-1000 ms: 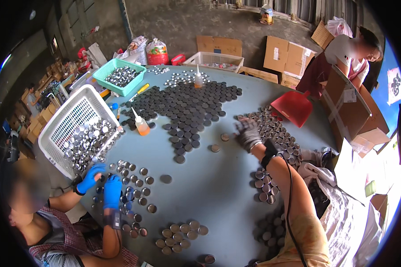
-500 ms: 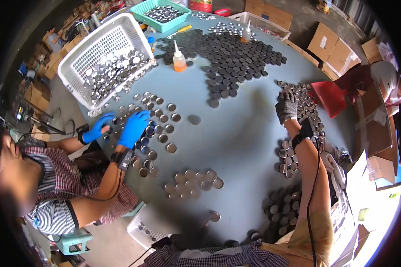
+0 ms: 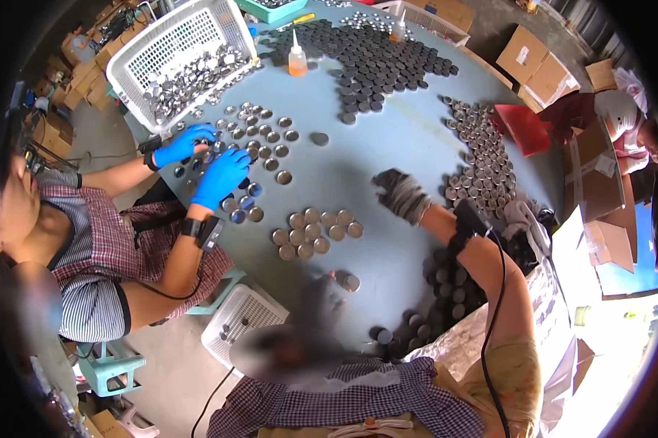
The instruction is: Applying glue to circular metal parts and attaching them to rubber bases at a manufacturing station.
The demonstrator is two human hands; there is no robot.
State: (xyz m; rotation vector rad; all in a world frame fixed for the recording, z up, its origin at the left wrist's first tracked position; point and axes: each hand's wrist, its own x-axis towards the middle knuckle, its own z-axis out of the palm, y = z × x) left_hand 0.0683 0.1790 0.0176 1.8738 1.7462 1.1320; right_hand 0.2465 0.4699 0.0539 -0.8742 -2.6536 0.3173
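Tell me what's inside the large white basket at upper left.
The large white basket holds a heap of small silvery metal pieces; bare lattice shows above them. Whatever lies beneath the heap is covered and can't be seen.

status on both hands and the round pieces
Right hand: gloved, over table. Left hand: blurred, grip unclear, near round piece. Co-worker's blue gloves farther left.

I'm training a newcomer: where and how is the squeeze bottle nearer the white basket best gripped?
Probably around the body of the squeeze bottle, from the near side: it stands upright, narrow nozzle up, with bare table before it and dark discs crowding beyond.
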